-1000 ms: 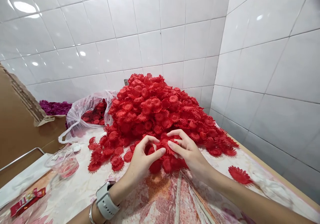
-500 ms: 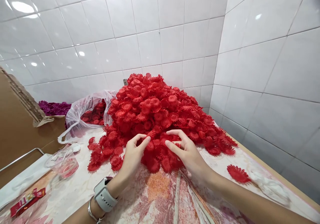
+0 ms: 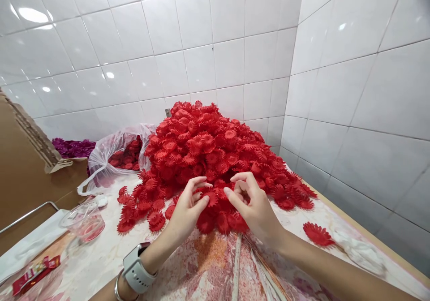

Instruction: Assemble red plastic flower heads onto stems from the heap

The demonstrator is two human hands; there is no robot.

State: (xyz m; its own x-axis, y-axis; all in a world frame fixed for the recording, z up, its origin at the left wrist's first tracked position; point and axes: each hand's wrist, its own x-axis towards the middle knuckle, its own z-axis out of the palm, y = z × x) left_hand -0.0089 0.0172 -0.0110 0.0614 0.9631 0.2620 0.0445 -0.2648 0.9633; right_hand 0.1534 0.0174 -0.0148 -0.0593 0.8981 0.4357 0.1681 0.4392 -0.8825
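Observation:
A tall pile of red fabric flower petals (image 3: 208,148) fills the tiled corner on a table with a flowered cloth (image 3: 215,265). My left hand (image 3: 188,209), with a watch on its wrist, pinches a red petal piece (image 3: 211,198) at the pile's front edge. My right hand (image 3: 250,204) is beside it with thumb and fingers curled together over the petals; what it holds, if anything, is too small to make out. Both hands rest on the front of the pile, a few centimetres apart.
A clear plastic bag (image 3: 114,157) with more red petals lies left of the pile. Purple petals (image 3: 72,148) sit in a cardboard box (image 3: 30,166). A clear cup (image 3: 83,220) stands at the left. One loose red petal (image 3: 317,234) lies at the right.
My left hand has drawn back from the pile with a petal pinched in it. My right hand's fingers have curled closer together. The camera tilted slightly.

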